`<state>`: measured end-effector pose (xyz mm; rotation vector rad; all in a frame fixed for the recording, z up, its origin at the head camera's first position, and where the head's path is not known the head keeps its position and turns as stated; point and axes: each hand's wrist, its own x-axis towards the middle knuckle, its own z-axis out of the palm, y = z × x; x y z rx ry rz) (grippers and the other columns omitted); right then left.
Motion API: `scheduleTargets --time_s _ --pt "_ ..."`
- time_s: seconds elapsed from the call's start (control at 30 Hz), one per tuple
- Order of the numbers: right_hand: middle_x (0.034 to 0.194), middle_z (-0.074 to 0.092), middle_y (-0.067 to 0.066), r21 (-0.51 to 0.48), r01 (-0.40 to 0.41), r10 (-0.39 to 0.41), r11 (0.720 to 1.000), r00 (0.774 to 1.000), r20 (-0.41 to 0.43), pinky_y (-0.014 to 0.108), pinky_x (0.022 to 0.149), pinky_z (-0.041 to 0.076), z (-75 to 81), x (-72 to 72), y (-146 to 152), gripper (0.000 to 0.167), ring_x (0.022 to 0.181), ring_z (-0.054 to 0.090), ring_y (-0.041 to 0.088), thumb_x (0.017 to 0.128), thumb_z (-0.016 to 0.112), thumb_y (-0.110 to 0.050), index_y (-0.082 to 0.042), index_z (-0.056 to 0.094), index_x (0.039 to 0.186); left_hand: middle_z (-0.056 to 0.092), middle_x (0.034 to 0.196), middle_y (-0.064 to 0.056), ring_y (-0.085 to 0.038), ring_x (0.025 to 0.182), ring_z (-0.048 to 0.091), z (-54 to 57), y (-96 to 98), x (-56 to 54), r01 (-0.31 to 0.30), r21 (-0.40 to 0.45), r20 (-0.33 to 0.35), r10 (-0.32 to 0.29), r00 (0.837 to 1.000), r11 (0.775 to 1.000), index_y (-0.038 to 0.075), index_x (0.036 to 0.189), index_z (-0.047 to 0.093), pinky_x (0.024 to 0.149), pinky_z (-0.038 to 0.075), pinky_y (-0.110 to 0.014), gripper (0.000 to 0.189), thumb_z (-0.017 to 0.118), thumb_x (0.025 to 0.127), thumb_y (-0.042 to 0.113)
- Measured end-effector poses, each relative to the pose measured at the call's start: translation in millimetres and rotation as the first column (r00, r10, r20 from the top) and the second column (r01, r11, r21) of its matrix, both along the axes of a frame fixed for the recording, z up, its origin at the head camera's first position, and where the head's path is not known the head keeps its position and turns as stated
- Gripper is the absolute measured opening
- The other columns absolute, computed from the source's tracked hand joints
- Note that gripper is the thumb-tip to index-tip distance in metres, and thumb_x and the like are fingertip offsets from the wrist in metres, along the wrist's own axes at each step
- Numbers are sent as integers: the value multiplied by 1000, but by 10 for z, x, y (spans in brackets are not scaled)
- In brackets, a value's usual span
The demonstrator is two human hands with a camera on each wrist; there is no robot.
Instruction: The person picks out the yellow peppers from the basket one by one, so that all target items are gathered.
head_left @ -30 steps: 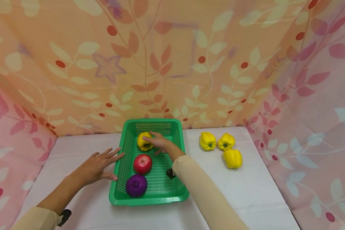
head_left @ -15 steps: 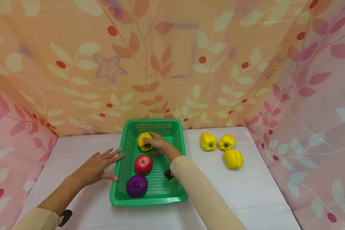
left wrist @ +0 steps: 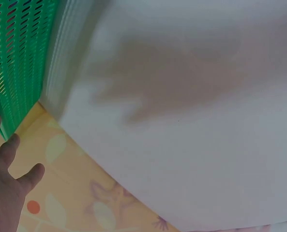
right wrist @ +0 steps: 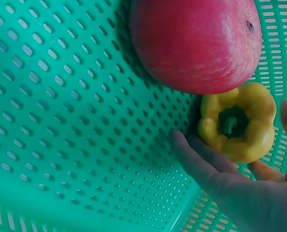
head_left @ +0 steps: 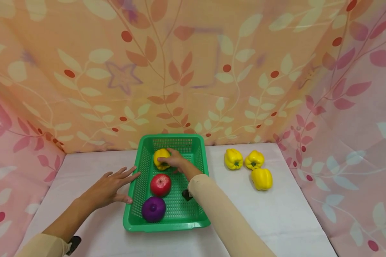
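Inside the green basket (head_left: 167, 226), my right hand (head_left: 179, 161) is at a yellow bell pepper (head_left: 160, 157) near the back left. Its thumb lies over the pepper and its fingers reach round the far side. In the right wrist view the pepper (right wrist: 237, 123) shows its green stem, with fingers (right wrist: 201, 162) along its lower side. A red apple-like fruit (head_left: 161, 185) sits in front of it, and a purple round vegetable (head_left: 153, 209) nearer the front. My left hand (head_left: 110, 187) has spread, straight fingers at the basket's left rim; the left wrist view shows it (left wrist: 7, 183) beside the basket wall.
Three more yellow bell peppers (head_left: 261, 179) lie grouped on the white tabletop (head_left: 244, 221), right of the basket. Flowered cloth (head_left: 193, 71) hangs behind the table and along both sides.
My right thumb has moved slightly lower on the yellow bell pepper, and my right forearm has shifted a little left. The pepper and my left hand stay in place.
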<state>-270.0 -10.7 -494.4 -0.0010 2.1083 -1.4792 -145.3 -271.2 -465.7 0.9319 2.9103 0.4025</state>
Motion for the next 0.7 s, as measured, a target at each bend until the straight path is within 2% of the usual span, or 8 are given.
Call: scheduleTargets --time_s 0.13,0.57,0.7 --pt "144 45 17 33 0 0 999 1000 -24 65 88 50 2 17 -14 77 122 52 37 94 69 -34 -14 30 157 40 155 -16 -50 137 38 4 4 -3 -2 -3 5 2 1000 1000 14 149 47 94 38 -74 91 70 77 64" --pt "137 50 18 50 45 -42 998 997 -67 62 89 51 -35 25 -84 74 113 56 34 91 72 -31 -10 37 153 40 155 -17 -50 138 37 25 19 9 -1 -4 9 1 1000 1000 13 149 47 94 39 -73 90 70 78 63" --pt "136 51 18 58 46 -40 997 994 -99 48 92 53 -43 20 -99 73 111 56 31 91 73 -29 -6 38 151 40 155 -17 -50 137 38 27 17 4 2 -9 4 -2 1000 1000 13 149 47 94 39 -73 90 69 78 64"
